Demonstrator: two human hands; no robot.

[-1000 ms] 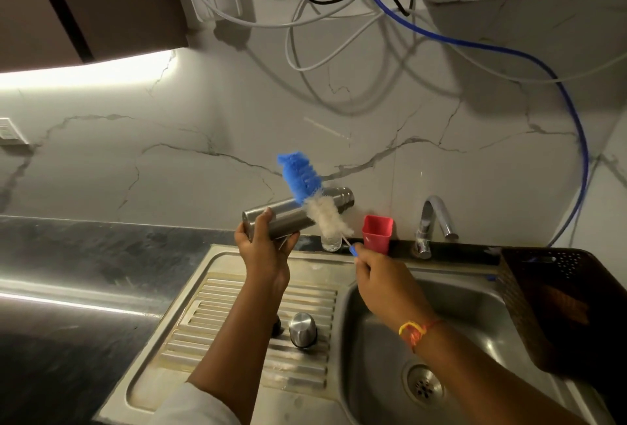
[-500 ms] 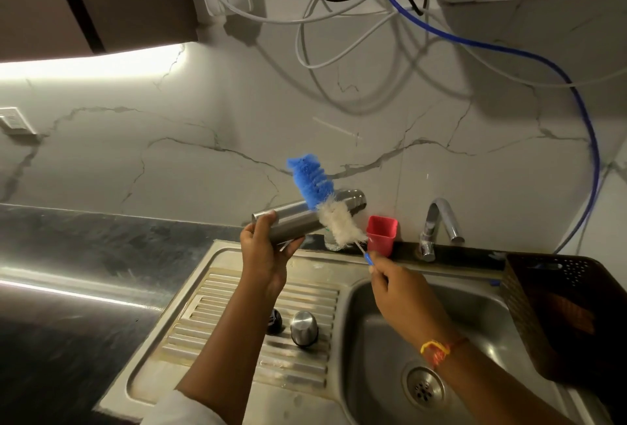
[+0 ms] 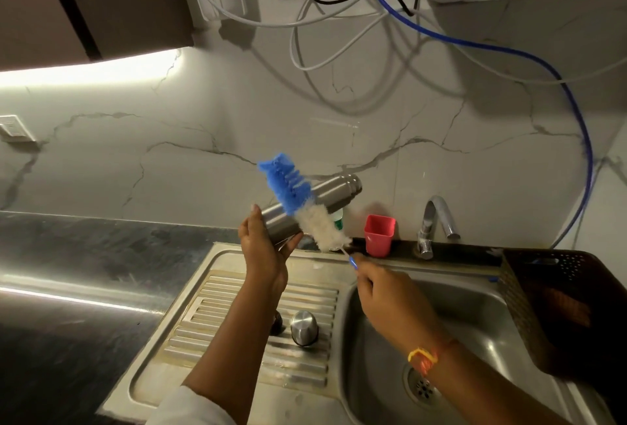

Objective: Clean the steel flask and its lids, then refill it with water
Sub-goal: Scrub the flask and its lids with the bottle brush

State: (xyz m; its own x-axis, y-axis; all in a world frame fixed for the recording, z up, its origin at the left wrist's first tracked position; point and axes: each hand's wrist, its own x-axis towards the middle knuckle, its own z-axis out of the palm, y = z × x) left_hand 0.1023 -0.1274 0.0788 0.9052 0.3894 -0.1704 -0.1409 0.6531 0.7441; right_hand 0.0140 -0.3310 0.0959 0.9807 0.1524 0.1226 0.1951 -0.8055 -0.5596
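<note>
My left hand (image 3: 263, 248) grips the base end of the steel flask (image 3: 334, 188), held nearly level above the drainboard with its open neck pointing right toward the wall. My right hand (image 3: 383, 292) holds the thin handle of a bottle brush (image 3: 288, 183); its blue and white bristles lie across the outside of the flask's body. A domed steel lid (image 3: 304, 328) stands on the ribbed drainboard (image 3: 203, 319), with a smaller dark lid (image 3: 277, 322) beside it, partly hidden behind my left forearm.
The sink basin (image 3: 475, 333) with its drain lies at the right, under a steel tap (image 3: 432, 221). A red cup (image 3: 379, 234) stands on the ledge. A dark perforated basket (image 3: 556, 295) sits at the far right. Cables and a blue hose hang on the wall.
The brush has slid a little left along the outside of the flask, so the blue bristles now cross its body. Both hands keep their holds.
</note>
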